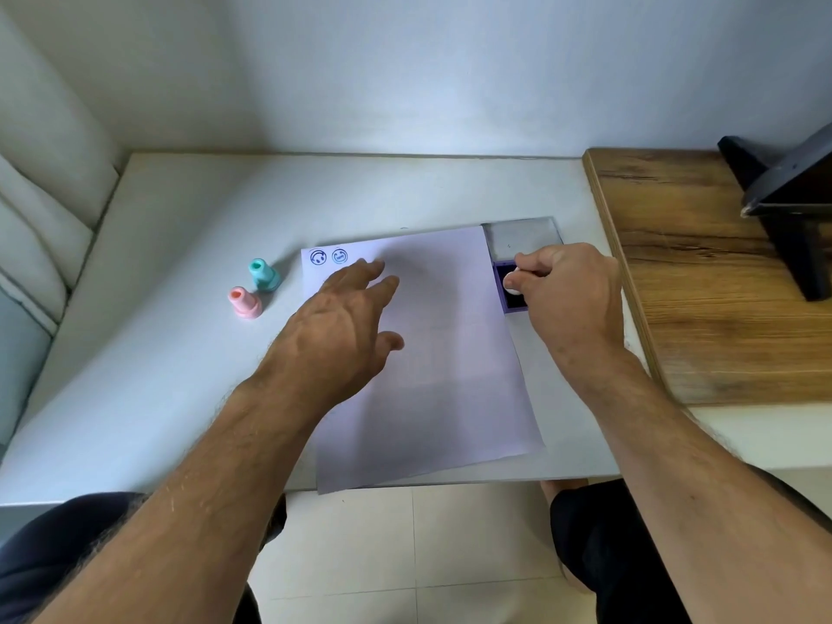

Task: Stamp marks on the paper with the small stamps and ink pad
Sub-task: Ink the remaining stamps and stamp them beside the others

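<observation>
We see two marks (329, 256) done beyond our flat left hand (344, 324); our right hand (568, 295) grips a white stamp (512, 283) on the ink pad (509, 288); most paper (450, 353) remains.

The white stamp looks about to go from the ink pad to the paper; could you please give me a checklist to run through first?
1. Right hand grips the white stamp: ok.
2. Stamp face sits on the ink pad: cannot tell, fingers hide the contact.
3. Left hand steadies the paper: cannot tell, fingers are spread above it but contact is unclear.
4. Free space right of the two stamped marks: ok.
5. Paper lies fully on the table: not ok, its near edge overhangs.
6. Teal stamp and pink stamp stand off the paper: ok.
</observation>
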